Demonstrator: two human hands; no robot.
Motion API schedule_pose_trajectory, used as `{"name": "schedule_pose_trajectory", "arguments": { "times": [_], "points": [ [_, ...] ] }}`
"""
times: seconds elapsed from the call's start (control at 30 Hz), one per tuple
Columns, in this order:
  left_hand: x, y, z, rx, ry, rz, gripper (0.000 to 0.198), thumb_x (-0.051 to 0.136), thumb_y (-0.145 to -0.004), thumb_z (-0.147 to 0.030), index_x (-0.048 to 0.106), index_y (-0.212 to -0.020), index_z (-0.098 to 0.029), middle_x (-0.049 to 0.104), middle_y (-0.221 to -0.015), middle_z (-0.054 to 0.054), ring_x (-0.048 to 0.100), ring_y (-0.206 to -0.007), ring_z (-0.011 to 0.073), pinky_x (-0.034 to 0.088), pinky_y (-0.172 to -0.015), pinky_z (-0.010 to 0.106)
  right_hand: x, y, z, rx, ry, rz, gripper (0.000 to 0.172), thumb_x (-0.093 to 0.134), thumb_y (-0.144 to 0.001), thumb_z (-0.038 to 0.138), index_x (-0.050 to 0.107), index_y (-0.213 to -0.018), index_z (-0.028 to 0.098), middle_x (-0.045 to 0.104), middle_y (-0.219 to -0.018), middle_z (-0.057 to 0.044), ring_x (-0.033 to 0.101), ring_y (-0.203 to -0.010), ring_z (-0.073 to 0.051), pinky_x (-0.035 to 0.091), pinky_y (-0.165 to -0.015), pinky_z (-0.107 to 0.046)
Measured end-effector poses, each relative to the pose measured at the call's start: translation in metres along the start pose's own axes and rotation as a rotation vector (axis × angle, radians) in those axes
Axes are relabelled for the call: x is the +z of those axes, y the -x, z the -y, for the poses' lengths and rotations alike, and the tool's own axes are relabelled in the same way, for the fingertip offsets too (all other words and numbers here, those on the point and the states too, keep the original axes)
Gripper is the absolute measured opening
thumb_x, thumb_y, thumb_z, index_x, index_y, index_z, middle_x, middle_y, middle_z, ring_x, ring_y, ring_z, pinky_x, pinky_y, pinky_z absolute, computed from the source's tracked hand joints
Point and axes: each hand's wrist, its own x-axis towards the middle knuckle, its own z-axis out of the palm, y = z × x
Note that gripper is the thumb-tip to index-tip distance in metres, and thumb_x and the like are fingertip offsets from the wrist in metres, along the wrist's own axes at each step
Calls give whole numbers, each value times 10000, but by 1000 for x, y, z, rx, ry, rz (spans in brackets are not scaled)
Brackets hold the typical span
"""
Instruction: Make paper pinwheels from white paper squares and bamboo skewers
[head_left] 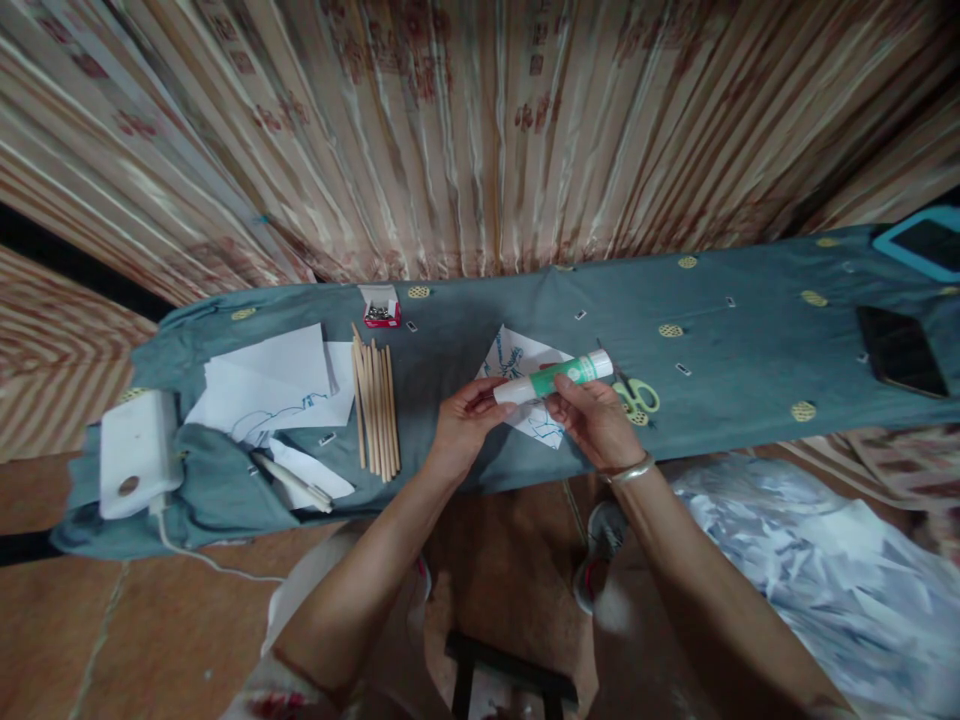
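Observation:
A green and white glue stick is held level above a narrow table draped in blue-grey cloth. My left hand pinches its white cap end, fingers closed. My right hand, with a metal bangle at the wrist, grips the green body. Under the glue stick lies a white paper triangle with blue drawing. Yellow-handled scissors rest just right of my right hand.
A bundle of wooden sticks lies left of my hands, beside white paper sheets and a pen. A small red box of staples sits at the back. A white device is far left, a dark phone far right.

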Motion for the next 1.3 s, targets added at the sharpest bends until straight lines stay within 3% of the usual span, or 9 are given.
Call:
{"name": "schedule_pose_trajectory", "arguments": {
  "times": [0.2,0.47,0.77,0.93,1.1,1.2,1.3],
  "points": [
    [-4,-1,-4,137,-156,-6,365,840,-537,-240,723,-875,-167,744,-912,41,684,-873,197,528,-856,354,9,-1,-8,63,-27,-47,350,889,-495,385,678,-653,156,604,-559,45,517,-483,-35,421,-436,-134],
    [-14,6,-8,161,-316,12,358,819,-581,-295,719,-900,-166,741,-888,54,688,-800,190,551,-772,332,21,0,-12,159,-77,-85,384,919,-409,357,676,-625,152,624,-582,42,519,-479,-29,413,-427,-132],
    [-34,7,-28,364,-835,-11,195,758,-688,-256,728,-866,-180,684,-812,39,633,-737,157,498,-695,267,34,-6,-34,12,260,54,383,830,-551,497,680,-642,155,612,-525,17,490,-472,-73,375,-437,-209],
    [-64,-6,-43,407,-1020,-210,218,691,-747,-283,707,-944,-192,689,-895,41,634,-817,181,494,-760,301,8,-9,-17,-126,397,-11,391,782,-626,479,723,-873,182,729,-689,-20,523,-501,-86,405,-476,-224],
    [-93,-20,-46,439,-1303,-215,233,633,-788,-345,702,-937,-180,693,-908,79,629,-855,235,483,-806,360,-31,-3,-2,-292,628,-44,258,699,-740,426,724,-852,195,726,-679,-20,593,-551,-132,484,-570,-277],
    [-95,-20,-48,459,-1426,-199,235,612,-809,-353,693,-951,-185,698,-919,87,620,-906,263,482,-852,394,-46,6,0,-394,902,-23,221,618,-822,385,723,-912,212,745,-774,-36,657,-660,-182,516,-660,-326],
    [-76,-12,-47,627,-1502,-170,387,644,-797,-345,624,-1138,-161,635,-1168,133,535,-1130,310,426,-985,469,-52,14,1,-531,1218,-8,242,541,-875,348,715,-977,214,746,-896,-69,676,-809,-233,521,-766,-376]
  ]
}}
